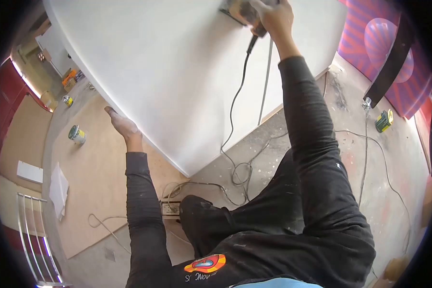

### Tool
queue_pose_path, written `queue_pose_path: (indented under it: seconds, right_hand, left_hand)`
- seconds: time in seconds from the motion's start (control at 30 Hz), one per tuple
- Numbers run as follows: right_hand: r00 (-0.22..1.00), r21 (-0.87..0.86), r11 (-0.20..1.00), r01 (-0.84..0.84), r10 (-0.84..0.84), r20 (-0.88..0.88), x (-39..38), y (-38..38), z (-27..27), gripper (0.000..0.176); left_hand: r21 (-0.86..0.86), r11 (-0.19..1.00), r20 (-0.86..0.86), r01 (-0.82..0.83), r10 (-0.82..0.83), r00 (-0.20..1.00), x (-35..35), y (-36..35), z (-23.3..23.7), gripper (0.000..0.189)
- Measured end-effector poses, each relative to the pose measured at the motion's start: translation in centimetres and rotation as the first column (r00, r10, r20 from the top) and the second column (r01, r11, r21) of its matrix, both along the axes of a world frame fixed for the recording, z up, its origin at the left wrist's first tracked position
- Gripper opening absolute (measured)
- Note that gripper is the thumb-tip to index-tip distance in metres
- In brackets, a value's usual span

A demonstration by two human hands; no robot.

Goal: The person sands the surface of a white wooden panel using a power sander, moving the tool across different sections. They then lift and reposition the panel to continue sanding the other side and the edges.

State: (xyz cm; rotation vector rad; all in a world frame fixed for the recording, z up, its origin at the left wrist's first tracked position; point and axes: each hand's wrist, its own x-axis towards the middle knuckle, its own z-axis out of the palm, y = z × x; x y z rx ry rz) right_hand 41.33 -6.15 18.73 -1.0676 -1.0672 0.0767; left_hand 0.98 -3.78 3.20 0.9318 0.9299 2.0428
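Note:
A large white panel (177, 62) fills the upper middle of the head view, lying flat. My right hand (273, 19) grips a power sander (240, 12) pressed on the panel's far part; its black cord (235, 105) trails down over the panel to the floor. My left hand (122, 126) rests flat against the panel's left edge, fingers extended, holding nothing. Both arms wear dark long sleeves.
A socket strip (170, 208) lies on the dusty floor among tangled cables (240, 175). Two paint tins (76, 135) stand at left on a brown board (96, 192). A green-yellow can (383, 120) sits at right near a purple patterned wall (369, 43).

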Motion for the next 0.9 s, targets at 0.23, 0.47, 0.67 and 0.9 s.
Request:
queue_pose_path:
  seconds: [0.23, 0.47, 0.67, 0.9]
  right_hand:
    - [0.952, 0.101, 0.959, 0.264, -0.276, 0.131, -4.9, 2.0, -16.1, 0.044]
    - [0.899, 0.209, 0.971, 0.118, -0.193, 0.393, -9.8, -0.8, -7.1, 0.040]
    - [0.999, -0.046, 0.999, 0.010, -0.011, -0.032, -0.7, 1.0, -5.4, 0.024]
    - [0.949, 0.096, 0.966, 0.238, -0.253, 0.187, -6.9, 0.9, -22.6, 0.046]
  left_hand:
    - [-0.015, 1.000, -0.112, -0.005, 0.003, 0.994, -0.7, 0.4, -0.1, 0.058]
    - [0.018, 0.989, -0.496, -0.148, 0.137, 0.857, -0.6, -0.3, -0.1, 0.051]
    - [0.125, 0.992, -0.002, -0.007, 0.007, 1.000, -0.1, 0.5, 0.3, 0.042]
    - [0.025, 0.993, -0.244, -0.115, 0.118, 0.963, -0.4, 0.2, 0.6, 0.051]
